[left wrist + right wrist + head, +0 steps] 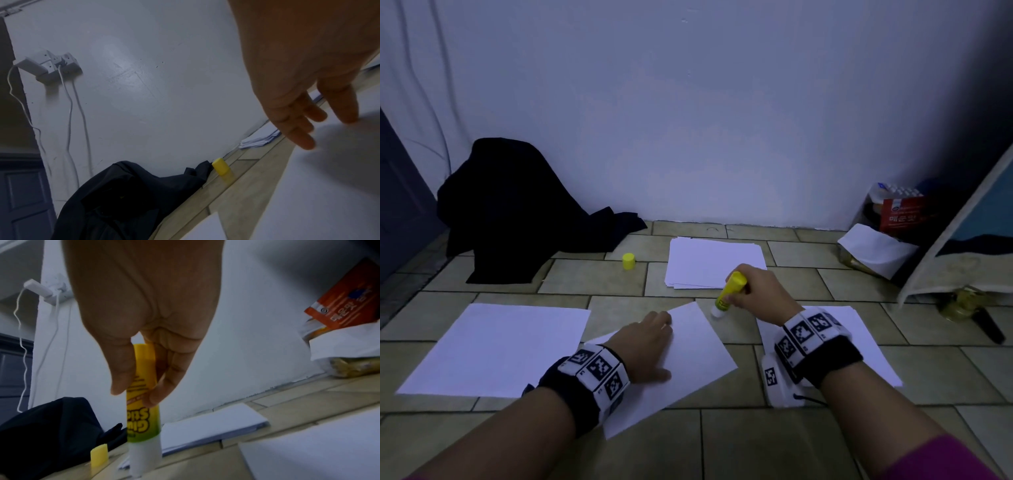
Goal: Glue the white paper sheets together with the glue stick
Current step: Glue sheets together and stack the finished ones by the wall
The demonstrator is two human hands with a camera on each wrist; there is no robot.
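Left hand (645, 346) lies flat, fingers spread, pinning the sheet (688, 359) still. Right hand (760, 291) pinches the uncapped glue stick (729, 291) tip-down at its corner, probably to start gluing.

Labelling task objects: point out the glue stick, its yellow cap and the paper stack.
glue stick (730, 290): head view, yellow barrel.
yellow cap (628, 261): head view, side wall.
paper stack (714, 260): head view, top sheet.

An uncapped yellow glue stick (729, 291) stood tip-down at the corner of an angled white paper sheet (688, 356) on the tiled floor (756, 445).
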